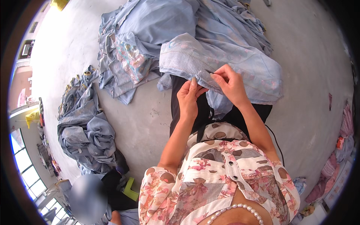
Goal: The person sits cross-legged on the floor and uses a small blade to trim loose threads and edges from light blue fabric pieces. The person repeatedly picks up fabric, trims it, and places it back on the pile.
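Observation:
A light blue, sheer cloth (247, 71) with a faint pink pattern lies over my lap, on black trousers. Along its near side runs a gathered, stitched band (195, 66). My left hand (188, 99) pinches the lower edge of this cloth between thumb and fingers. Just to the right, my right hand (233, 86) grips the band, thumb and forefinger pressed together. A short stretch of edge lies between the two hands. The fingertips partly cover what they hold.
A large heap of blue cloth (157, 18), partly shiny, spreads on the grey floor (311, 75) ahead. More bunched blue cloth (88, 127) lies left, beside another person (118, 191) near a lime-green object (130, 190). Pink cloth (347, 120) lines the right edge. A black cord (276, 142) hangs beside me.

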